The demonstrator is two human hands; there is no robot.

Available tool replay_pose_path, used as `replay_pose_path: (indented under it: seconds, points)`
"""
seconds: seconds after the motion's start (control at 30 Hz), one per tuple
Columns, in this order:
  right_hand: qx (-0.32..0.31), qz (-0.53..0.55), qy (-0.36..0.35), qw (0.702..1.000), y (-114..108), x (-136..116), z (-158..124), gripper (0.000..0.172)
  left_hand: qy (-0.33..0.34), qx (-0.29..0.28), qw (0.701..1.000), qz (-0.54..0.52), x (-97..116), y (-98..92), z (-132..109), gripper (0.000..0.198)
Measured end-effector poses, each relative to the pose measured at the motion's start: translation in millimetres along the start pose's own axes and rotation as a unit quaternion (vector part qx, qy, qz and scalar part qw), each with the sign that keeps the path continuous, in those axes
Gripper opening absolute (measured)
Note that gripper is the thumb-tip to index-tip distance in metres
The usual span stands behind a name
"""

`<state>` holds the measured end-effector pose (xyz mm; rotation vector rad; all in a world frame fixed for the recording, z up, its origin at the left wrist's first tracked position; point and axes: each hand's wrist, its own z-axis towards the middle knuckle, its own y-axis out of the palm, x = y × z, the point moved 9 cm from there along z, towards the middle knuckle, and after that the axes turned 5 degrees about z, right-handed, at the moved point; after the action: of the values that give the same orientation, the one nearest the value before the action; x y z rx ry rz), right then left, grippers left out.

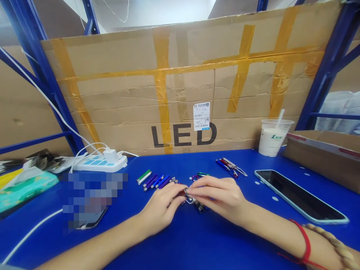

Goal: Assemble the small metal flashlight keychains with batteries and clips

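My left hand [162, 204] and my right hand [221, 195] meet at the middle of the table, both closed in a pinch. Between the fingertips shows a small round metal end [186, 190], apparently of a dark red tube; the fingers hide most of it. Just beneath my hands lie a pale loop [190, 201] and several small dark metal parts [200, 207]. Left of them, blue and purple metal tubes [156, 181] lie in a row, with a green tube [144, 175] and a silver one beside it. Behind my right hand a green piece [203, 174] is partly covered.
Slim pens or torches with loops [229, 167] lie at the back right. Nearby are a drink cup [271, 140], a phone [300, 195] and a cardboard tray [323, 157]. On the left are a power strip [97, 164], a cable, another phone [94, 221] and a tissue pack [28, 189].
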<state>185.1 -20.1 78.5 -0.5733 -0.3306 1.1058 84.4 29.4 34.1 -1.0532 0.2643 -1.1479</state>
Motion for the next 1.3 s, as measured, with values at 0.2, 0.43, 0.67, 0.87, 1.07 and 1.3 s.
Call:
replay_pose_path:
  seconds: [0.2,0.43,0.67,0.87,1.07,1.3]
  points:
    - [-0.019,-0.033,0.019,0.999,6.2,4.2,-2.1,0.018,0.005,0.003,1.000,0.009,-0.5,1.2,-0.1,0.022]
    - [-0.053,-0.083,0.042,0.994,9.4,8.1,1.0,0.018,-0.001,0.001,1.000,0.017,-1.8,2.6,0.1,0.021]
    - [-0.127,-0.170,0.177,0.961,12.0,58.0,-10.1,0.015,-0.175,0.039,0.982,-0.061,-32.2,-5.1,0.1,0.024]
    - [-0.219,-0.173,0.204,0.938,32.2,77.2,-25.5,0.017,-0.210,0.024,0.972,-0.101,-33.0,-4.3,1.8,0.029]
    - [-0.237,-0.122,0.229,0.936,38.7,76.0,-27.8,0.018,-0.205,0.005,0.968,-0.141,-25.3,4.1,0.2,0.027]
    - [-0.201,-0.080,0.298,0.930,38.2,81.9,-30.6,0.017,-0.240,0.018,0.930,-0.276,-24.2,13.3,-1.1,0.032]
